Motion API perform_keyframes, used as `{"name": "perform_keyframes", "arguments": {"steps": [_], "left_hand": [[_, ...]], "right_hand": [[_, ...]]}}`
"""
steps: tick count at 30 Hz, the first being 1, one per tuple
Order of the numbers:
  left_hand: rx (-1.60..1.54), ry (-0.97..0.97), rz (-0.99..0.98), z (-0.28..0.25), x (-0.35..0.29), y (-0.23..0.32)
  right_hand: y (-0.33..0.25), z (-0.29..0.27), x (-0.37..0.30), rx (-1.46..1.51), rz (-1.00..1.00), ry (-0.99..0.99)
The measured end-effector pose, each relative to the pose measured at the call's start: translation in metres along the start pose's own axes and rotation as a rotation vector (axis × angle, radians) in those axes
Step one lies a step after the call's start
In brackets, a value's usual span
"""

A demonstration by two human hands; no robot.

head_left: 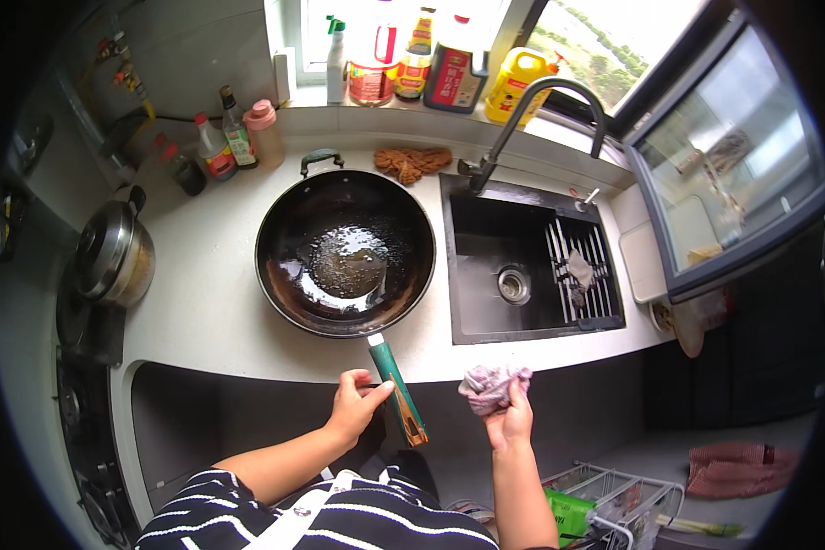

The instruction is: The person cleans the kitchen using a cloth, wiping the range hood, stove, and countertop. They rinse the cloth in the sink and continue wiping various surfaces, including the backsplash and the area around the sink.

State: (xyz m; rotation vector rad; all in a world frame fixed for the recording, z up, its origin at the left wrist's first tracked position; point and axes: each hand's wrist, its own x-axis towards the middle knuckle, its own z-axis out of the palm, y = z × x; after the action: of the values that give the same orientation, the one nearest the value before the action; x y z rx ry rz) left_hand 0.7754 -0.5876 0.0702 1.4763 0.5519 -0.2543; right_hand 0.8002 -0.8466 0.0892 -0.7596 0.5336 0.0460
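Wok (pixel 346 261) on desk (pixel 202 289), ahead of our left hand (pixel 355 410), which curls beside its handle (pixel 400 399); grip, we cannot tell. Our right hand (pixel 511 424) clutches a cloth (pixel 489 389).

On our right, we've got the black sink (pixel 486 298), a dark faucet (pixel 504 137) rising behind it! Up on the windowsill (pixel 312 97), we spot a yellow jug (pixel 515 82); below, a crumpled brown cloth (pixel 412 164); far left, a lidded pot (pixel 112 252)!
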Motion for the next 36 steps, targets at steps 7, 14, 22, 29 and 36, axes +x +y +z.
{"name": "perform_keyframes", "arguments": {"steps": [7,14,22,29,36], "left_hand": [[-0.424,-0.138,-0.327,0.042,0.021,0.016],[-0.328,0.060,-0.079,0.059,0.024,0.011],[-0.429,0.165,0.070,0.033,-0.046,0.007],[-0.538,0.312,0.185,-0.053,-0.162,-0.010],[-0.530,0.660,0.222,-0.200,-0.288,-0.077]], "right_hand": [[0.036,0.059,0.079,-0.811,0.137,0.018],[0.054,0.053,0.082,-1.173,-0.267,-0.519],[0.080,0.098,0.019,-1.295,0.175,-1.215],[0.119,0.152,-0.106,-1.305,0.161,-1.560],[0.248,0.201,-0.267,-1.334,0.160,-1.933]]}}
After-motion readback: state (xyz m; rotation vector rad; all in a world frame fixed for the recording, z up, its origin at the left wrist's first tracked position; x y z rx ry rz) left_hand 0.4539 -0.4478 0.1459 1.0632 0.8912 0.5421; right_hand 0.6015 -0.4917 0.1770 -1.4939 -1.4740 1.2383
